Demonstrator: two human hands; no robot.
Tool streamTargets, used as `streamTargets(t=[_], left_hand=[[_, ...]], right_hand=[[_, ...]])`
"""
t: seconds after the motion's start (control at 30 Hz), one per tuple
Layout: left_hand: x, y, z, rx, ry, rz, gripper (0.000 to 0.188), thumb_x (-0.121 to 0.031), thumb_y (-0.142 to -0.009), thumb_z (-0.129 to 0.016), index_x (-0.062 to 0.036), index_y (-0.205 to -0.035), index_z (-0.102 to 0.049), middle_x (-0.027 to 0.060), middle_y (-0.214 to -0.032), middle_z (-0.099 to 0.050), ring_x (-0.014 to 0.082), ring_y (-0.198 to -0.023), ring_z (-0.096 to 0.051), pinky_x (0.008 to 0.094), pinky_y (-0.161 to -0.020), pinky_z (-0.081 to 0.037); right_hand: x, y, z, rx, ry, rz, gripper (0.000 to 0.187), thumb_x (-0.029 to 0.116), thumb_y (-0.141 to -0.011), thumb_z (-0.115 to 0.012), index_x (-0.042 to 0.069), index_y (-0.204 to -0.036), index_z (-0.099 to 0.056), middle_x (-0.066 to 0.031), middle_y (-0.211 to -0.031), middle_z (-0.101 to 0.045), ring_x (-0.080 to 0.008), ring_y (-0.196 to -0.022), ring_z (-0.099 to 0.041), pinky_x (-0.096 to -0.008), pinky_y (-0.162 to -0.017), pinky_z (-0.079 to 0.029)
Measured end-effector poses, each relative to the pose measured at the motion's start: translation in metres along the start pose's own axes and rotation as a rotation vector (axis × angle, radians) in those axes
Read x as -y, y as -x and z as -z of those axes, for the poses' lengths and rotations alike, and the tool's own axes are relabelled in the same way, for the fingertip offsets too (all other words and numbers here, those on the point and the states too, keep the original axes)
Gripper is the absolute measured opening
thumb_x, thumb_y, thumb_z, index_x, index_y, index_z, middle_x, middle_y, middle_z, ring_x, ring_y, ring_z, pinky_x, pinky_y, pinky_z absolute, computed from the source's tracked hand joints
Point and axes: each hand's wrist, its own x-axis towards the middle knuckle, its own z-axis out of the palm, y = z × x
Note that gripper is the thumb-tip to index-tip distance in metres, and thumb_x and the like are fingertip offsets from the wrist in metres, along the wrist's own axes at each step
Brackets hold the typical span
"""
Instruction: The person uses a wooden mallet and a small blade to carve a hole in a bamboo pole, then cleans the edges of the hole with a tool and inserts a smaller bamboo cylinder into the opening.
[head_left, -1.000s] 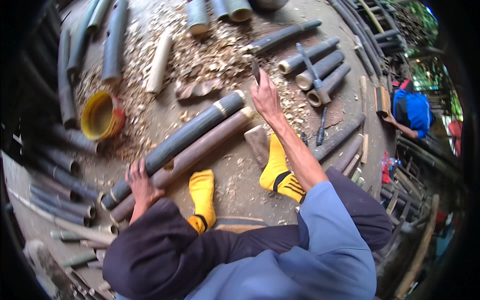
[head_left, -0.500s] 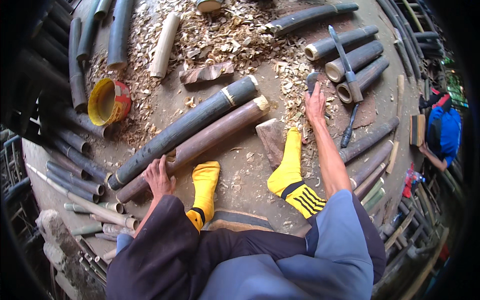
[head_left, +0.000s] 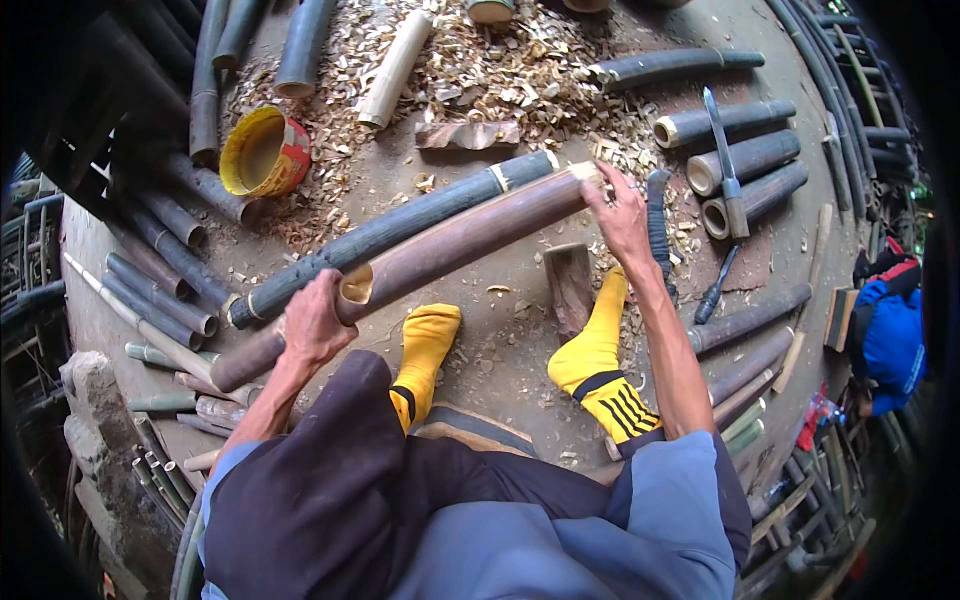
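Note:
A brown bamboo tube (head_left: 470,240) slants up to the right across my front, with a pale notch cut in its wall. My left hand (head_left: 318,322) is closed around it just below the notch. At the upper right end, my right hand (head_left: 620,218) grips it by the pale rim. Behind it a blackish bamboo tube (head_left: 400,215) lies on the floor. Just right of my right hand is a dark curved tool with a ribbed, wrapped-looking handle (head_left: 658,225). A wooden block (head_left: 568,290) stands near my yellow-socked right foot.
Wood shavings (head_left: 480,70) cover the far floor. A yellow-red bucket (head_left: 262,155) stands left, among bamboo tubes. On the right lie more tubes (head_left: 745,160), a chisel-like tool (head_left: 725,165) across them, and a dark-handled tool (head_left: 715,290). A person in blue (head_left: 890,330) is at far right.
My right hand has left the dark tool on the floor and taken the brown tube's far end. The tube is lifted and turned a little, and my left hand now wraps around it.

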Motion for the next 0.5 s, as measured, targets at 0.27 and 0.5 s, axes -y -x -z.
streamTargets(t=[0.27, 0.5], left_hand=[[-0.012, -0.048, 0.164, -0.627, -0.590, -0.590, 0.027, -0.002, -0.072, -0.060, -0.0100, -0.096, -0.055, 0.0048, -0.101, -0.063, 0.0198, -0.095, -0.061, 0.0380, -0.088, -0.040], [-0.042, -0.090, 0.199, -0.601, -0.483, -0.907, 0.038, -0.004, -0.068, -0.064, -0.0130, -0.104, -0.056, 0.0006, -0.112, -0.061, 0.0168, -0.115, -0.053, 0.0418, -0.103, -0.031]], right_hand=[[0.060, -0.026, 0.029, -0.024, 0.016, 0.208, 0.077, 0.021, -0.060, -0.070, 0.000, -0.129, -0.044, -0.0194, -0.115, -0.056, -0.0321, -0.103, -0.057, -0.0425, -0.094, -0.045], [0.146, 0.038, -0.019, 0.544, -0.518, 0.218, 0.091, 0.025, -0.061, -0.079, 0.009, -0.136, -0.030, -0.0270, -0.115, -0.056, -0.0368, -0.103, -0.059, -0.0437, -0.093, -0.047]])
